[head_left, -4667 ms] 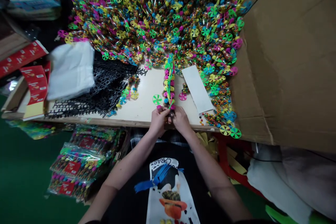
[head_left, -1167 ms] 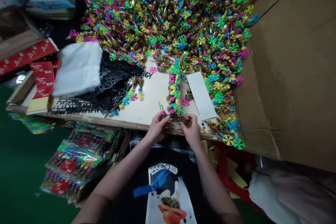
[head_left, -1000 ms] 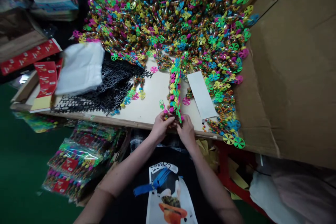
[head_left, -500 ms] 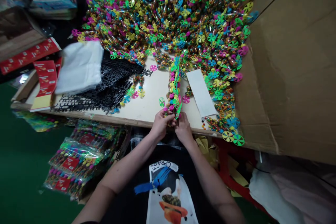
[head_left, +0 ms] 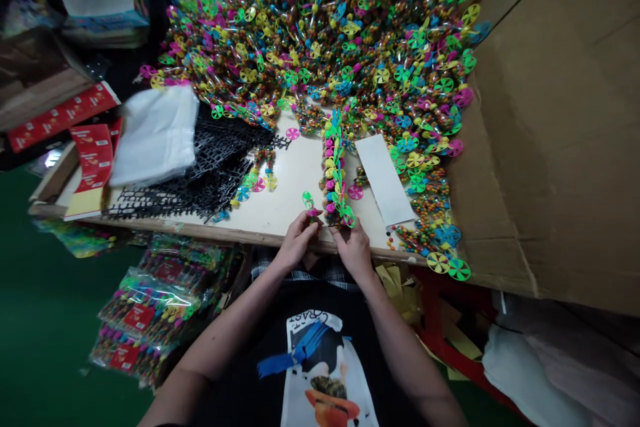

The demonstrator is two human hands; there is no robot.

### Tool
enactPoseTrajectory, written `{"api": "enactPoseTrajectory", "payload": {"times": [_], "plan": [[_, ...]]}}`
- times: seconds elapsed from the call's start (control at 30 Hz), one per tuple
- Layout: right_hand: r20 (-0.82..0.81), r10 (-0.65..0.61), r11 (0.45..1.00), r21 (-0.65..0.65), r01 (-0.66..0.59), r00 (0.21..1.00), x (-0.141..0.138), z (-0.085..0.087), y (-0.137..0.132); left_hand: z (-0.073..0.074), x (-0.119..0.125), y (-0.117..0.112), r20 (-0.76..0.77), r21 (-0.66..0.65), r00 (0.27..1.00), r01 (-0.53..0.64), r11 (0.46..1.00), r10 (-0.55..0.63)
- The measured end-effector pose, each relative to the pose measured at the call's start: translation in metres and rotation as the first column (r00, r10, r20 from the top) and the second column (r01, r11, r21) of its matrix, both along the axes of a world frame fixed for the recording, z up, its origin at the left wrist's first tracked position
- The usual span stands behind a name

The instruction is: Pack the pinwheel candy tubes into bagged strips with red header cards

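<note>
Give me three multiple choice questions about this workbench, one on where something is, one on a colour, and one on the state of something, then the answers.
1. Where is the white strip relative to the long pinwheel bundle?
A. Left of it
B. Right of it
C. Under it

2. What colour is the small pinwheel just above the left hand?
A. Green
B. Red
C. White

3. What state is the black plastic lattice in?
A. Hanging below the edge
B. Coiled in a box
C. Spread on the pale board

1 B: the strip lies right of the bundle.
2 A: its blades show green.
3 C: it lies spread across the board.
</note>
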State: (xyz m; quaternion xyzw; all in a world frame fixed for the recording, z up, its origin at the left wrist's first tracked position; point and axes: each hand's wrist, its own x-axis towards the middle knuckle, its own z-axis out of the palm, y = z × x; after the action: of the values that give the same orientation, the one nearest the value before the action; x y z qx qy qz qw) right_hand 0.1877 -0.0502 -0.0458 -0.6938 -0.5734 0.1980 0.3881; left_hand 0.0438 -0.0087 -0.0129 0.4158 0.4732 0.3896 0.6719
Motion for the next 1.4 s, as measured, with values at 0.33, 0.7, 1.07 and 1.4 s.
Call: {"api": "enactPoseTrajectory", "payload": {"times": [0.33, 0.7, 1.07, 1.4], "plan": [[0.019, 0.007, 0.999, 0.045, -0.008, 1.0, -0.001, -0.001, -0.001, -0.007, 0.008, 0.003, -0.167, 0.131, 0.973, -0.136, 0.982, 0.157], [0.028, 0.017, 0.987, 0.158, -0.021, 0.999, 0.002, 0.009, -0.003, -0.022, 0.0, 0.057, -0.402, 0.374, 0.863, -0.148, 0.915, 0.304], [-0.134, 0.007, 0.982, 0.186, 0.018, 0.991, 0.074, 0.043, 0.092, -0.042, 0.017, 0.103, -0.485, 0.559, 0.748, -0.134, 0.819, 0.453], [0.319, 0.244, 0.965, 0.013, -0.262, 0.916, 0.053, 0.065, 0.322, -0.044, 0.025, 0.11, -0.578, 0.583, 0.688, -0.03, 0.812, 0.44]]}}
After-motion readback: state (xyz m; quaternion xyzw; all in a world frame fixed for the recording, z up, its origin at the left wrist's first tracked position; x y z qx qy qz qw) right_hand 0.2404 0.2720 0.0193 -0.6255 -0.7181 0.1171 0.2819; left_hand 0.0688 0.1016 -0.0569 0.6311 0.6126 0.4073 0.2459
